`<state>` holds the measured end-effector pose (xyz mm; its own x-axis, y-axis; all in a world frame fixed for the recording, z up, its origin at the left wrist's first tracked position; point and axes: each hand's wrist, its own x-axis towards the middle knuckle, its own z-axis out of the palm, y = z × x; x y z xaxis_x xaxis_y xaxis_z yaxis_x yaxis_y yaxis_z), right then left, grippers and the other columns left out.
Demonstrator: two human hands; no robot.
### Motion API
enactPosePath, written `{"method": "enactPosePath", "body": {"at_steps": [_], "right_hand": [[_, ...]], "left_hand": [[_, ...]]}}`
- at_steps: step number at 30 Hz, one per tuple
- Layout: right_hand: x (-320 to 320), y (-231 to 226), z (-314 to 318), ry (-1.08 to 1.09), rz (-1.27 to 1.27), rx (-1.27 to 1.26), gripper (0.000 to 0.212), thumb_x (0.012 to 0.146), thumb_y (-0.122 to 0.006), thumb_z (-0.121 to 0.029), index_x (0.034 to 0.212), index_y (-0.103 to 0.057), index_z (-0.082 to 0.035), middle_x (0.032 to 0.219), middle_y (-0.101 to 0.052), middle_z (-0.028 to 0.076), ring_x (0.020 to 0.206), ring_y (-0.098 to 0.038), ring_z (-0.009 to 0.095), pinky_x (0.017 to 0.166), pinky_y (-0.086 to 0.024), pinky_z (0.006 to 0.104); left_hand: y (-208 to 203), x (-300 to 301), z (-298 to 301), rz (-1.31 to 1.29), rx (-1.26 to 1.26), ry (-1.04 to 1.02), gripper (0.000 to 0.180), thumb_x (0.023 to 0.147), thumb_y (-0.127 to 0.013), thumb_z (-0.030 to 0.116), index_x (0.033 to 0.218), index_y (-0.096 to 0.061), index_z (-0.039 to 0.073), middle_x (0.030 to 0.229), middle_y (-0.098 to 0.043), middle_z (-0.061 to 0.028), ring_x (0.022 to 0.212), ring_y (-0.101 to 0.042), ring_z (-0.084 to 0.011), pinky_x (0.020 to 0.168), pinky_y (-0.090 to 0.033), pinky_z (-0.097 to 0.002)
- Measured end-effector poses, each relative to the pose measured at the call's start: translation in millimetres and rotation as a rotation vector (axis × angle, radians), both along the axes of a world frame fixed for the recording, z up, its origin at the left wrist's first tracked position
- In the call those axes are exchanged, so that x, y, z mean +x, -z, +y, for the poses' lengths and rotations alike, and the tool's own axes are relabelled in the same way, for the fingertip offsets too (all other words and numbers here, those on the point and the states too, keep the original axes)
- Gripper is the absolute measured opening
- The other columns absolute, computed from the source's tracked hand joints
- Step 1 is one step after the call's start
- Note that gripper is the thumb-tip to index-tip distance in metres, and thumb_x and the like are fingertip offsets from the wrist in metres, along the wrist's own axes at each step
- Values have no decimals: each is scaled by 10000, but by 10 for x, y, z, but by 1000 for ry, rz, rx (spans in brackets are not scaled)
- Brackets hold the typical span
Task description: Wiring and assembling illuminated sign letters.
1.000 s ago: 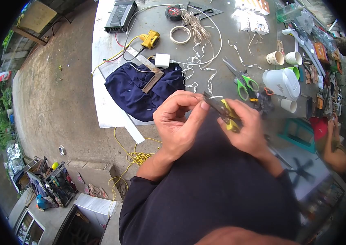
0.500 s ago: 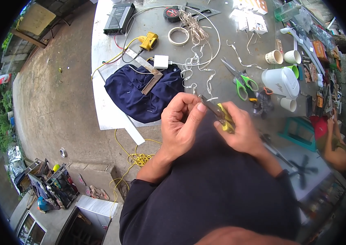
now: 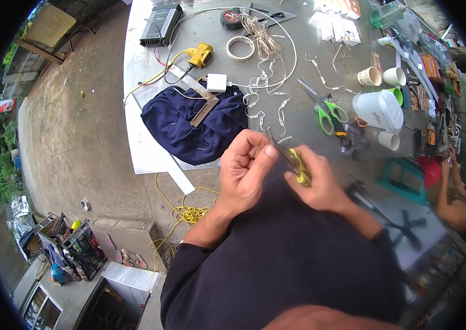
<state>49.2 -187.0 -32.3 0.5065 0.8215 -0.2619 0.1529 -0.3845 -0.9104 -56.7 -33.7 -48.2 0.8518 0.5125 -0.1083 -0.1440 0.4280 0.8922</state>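
Observation:
My left hand (image 3: 247,173) is closed, thumb and forefinger pinching the end of a thin wire that seems to belong to the white string of small LED modules (image 3: 283,104). Fingertips hide most of that end. My right hand (image 3: 323,184) grips pliers (image 3: 300,169) with yellow-green handles, their dark jaws pointing at the left fingertips. A short white piece shows just beyond the jaws. Both hands are over my lap at the table's near edge. Green-handled scissors (image 3: 326,114) lie right of the LED string, and a dark blue cloth (image 3: 161,124) lies to the left.
A metal square (image 3: 205,111) and white adapter (image 3: 218,83) rest on the cloth. Beyond are a tape roll (image 3: 229,50), tape measure (image 3: 231,20) and black power unit (image 3: 160,26). Cups (image 3: 369,76) and a white container (image 3: 375,113) stand right. Yellow cord (image 3: 190,214) coils on the floor. Another person (image 3: 455,204) is far right.
Both hands have shifted slightly down, toward me, and the pliers have moved a little with my right hand. The left pinch stays closed.

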Motion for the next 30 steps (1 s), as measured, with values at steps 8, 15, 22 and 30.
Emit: {"method": "enactPosePath", "body": {"at_steps": [8, 15, 22, 30], "right_hand": [[-113, 3, -113, 26, 92, 45, 329, 829, -742, -56, 1078, -538, 11, 790, -572, 71, 672, -542, 146, 640, -457, 302], [54, 133, -226, 632, 823, 423, 165, 903, -608, -41, 1043, -522, -30, 790, -506, 11, 646, -429, 87, 611, -372, 245], [1, -113, -194, 139, -91, -12, 309, 809, -655, 24, 1068, -487, 12, 806, -538, 93, 668, -556, 185, 622, -447, 316], [-6, -142, -211, -41, -486, -88, 409, 704, -711, 23, 1057, -506, -6, 892, -605, 170, 822, -628, 390, 700, -483, 473]], "left_hand": [[-118, -92, -60, -26, -140, -7, 87, 999, -607, 56, 945, -555, 13, 681, -507, 73, 604, -360, 15, 551, -266, -179], [-71, -376, 122, 7, -156, -213, 81, 966, -616, 29, 917, -552, 24, 642, -471, 83, 531, -311, 9, 499, -234, -202], [125, -553, 490, -134, -160, -348, 159, 950, -669, 59, 976, -515, 30, 713, -435, 42, 555, -277, -27, 508, -229, -220], [-156, -217, 274, 127, 481, -40, 514, 709, -896, 45, 1175, -695, -40, 577, -307, 105, 531, -266, 11, 494, -181, -212]]}}
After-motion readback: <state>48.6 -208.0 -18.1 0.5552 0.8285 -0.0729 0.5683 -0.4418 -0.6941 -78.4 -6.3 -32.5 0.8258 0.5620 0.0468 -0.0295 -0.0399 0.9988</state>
